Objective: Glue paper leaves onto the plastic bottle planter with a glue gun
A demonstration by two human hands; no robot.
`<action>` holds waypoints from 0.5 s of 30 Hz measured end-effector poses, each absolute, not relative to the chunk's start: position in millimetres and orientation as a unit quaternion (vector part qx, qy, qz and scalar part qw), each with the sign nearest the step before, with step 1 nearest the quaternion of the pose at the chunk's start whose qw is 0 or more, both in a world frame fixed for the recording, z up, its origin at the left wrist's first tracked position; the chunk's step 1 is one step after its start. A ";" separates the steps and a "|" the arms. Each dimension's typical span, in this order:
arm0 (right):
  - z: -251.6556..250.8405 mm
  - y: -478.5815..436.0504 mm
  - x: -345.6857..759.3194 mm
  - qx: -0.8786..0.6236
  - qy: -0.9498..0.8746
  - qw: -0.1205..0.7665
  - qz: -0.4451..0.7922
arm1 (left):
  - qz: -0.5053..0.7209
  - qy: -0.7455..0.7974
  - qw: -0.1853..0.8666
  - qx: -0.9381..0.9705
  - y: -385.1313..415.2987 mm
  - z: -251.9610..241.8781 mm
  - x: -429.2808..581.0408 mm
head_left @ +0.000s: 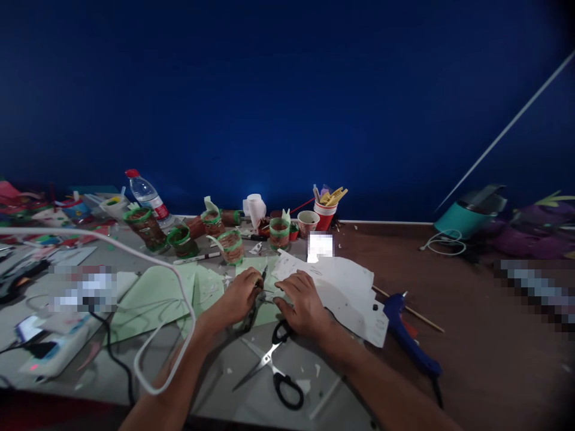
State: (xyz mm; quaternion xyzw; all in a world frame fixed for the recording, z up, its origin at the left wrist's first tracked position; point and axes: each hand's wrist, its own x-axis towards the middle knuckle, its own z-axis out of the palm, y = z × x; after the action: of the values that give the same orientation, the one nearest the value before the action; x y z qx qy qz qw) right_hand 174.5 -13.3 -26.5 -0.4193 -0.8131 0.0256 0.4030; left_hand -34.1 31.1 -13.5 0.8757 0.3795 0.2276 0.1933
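My left hand (240,293) is curled around a thin dark tool (260,284) that it holds over a light green paper sheet (157,293). What kind of tool it is I cannot make out. My right hand (302,302) lies beside it with bent fingers pressing on a small paper piece (274,298), on top of white paper (345,293). Black-handled scissors (274,365) lie open on the grey table (269,407) just below my right hand.
Several brown cups with green rims (182,239) stand behind the paper, with a water bottle (148,197), a red cup of sticks (326,212) and a tissue roll (256,209). A blue glue gun (411,335) lies at the right. A white cable (179,299) loops at the left. Paper scraps litter the table.
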 end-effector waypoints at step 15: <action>-21.6 -15.5 173.3 -0.430 -0.813 0.394 0.005 | 0.240 0.361 0.214 0.876 24.4 -5.1 -24.5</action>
State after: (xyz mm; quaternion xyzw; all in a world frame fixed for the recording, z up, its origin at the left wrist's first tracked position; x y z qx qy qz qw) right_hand 173.3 -15.5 -21.6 -0.4296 -0.8125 0.0050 0.3940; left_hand -24.5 24.4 -5.1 0.8755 0.3609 0.2399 0.2136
